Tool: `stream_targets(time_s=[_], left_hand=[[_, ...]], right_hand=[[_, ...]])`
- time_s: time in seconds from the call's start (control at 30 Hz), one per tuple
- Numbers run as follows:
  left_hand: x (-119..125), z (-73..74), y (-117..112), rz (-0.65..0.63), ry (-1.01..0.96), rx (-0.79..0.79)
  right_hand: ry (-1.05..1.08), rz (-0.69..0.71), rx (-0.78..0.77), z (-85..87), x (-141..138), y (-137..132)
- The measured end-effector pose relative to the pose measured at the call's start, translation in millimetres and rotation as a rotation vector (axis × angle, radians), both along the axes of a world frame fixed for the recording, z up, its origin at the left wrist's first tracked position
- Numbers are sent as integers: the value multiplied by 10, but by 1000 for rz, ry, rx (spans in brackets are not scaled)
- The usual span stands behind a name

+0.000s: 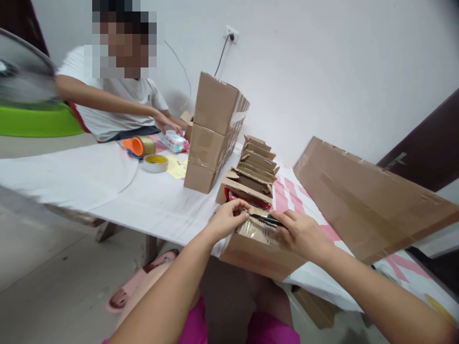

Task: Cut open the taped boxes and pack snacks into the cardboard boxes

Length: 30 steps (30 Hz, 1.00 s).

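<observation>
A cardboard box [263, 258] stands at the table's near edge in front of me, with clear shiny tape over its top. My right hand [303, 234] grips a pair of scissors [264, 219], dark-bladed with a bit of green near the grip, lying low across the box top. On the box's left side, the thumb and fingers of my left hand [229, 219] are pinched together close to the blade tips; what lies between them is too small to make out. Just behind is an open box [247, 191] with red packaging [233, 195] showing at its front.
A row of open boxes [258, 160] runs toward the wall. Left of it rises a stack of closed boxes [211, 129]. A large cardboard sheet [369, 196] leans at right. Tape rolls [156, 163] and a white packet [174, 141] lie near a seated person [118, 105].
</observation>
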State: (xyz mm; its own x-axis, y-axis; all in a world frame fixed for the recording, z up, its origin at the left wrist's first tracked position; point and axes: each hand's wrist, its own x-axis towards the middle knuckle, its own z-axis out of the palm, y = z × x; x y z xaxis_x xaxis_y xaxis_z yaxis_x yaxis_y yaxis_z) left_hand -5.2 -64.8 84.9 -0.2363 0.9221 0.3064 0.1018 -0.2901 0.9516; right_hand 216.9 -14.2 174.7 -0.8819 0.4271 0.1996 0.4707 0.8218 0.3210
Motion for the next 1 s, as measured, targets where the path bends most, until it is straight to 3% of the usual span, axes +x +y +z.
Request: stream_targets(time_s=[0.23,0.6,1.0], left_hand=[[-1,8,-11,1,13,-6],[22,-13,12,32,41,-37],[23,-40,23,38,39,-38]], right_hand=[[-139,32,155,71,-30,-55],[-293,-16,101,148,92,-94],[-294,-37,54,149,231,-50]])
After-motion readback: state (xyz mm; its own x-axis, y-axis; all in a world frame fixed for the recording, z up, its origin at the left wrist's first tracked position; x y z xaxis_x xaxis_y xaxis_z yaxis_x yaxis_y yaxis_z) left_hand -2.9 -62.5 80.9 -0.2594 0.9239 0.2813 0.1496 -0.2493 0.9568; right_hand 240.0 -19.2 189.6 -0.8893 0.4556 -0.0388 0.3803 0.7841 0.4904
